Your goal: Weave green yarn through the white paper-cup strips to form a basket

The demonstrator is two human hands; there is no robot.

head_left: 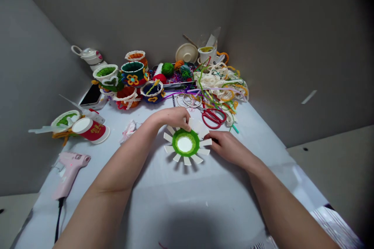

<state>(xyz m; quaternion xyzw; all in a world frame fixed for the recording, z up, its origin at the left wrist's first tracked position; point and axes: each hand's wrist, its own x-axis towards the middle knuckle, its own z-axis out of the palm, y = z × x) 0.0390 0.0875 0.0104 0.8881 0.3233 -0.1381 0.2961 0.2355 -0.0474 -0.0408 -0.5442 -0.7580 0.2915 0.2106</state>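
From my remote seat I had the cut cup (185, 144) near the middle of the table (163, 206), between the two hands, its white strips (196, 159) splayed outward like petals around a ring of green yarn (177, 144). The left hand (176, 117) reached over the far side, thumb and fingers pinching the rim there, and I judged that this grip steadied the cup with its inside facing up to my view. The right hand (224, 144) had its curled fingers on the strips at the right edge, probably so that the weave could be worked from that side; I could not tell whether a strand ran between those fingers. Shadows fell under the strips, though whether the base touched the table was unclear to me. The red scissors (214, 118) lay just beyond the right hand, a handy spot for cutting, I thought, while the pink glue gun (70, 173) lay on its side well off to the left, perhaps so its cord would clear the forearms. The red cup (92, 130) lay tipped near it. At the back, the finished-looking pots (133, 71) stood grouped and partly stacked, likely to save room, and the yarn balls (167, 69) sat in a tray (182, 84), presumably to stop them rolling.
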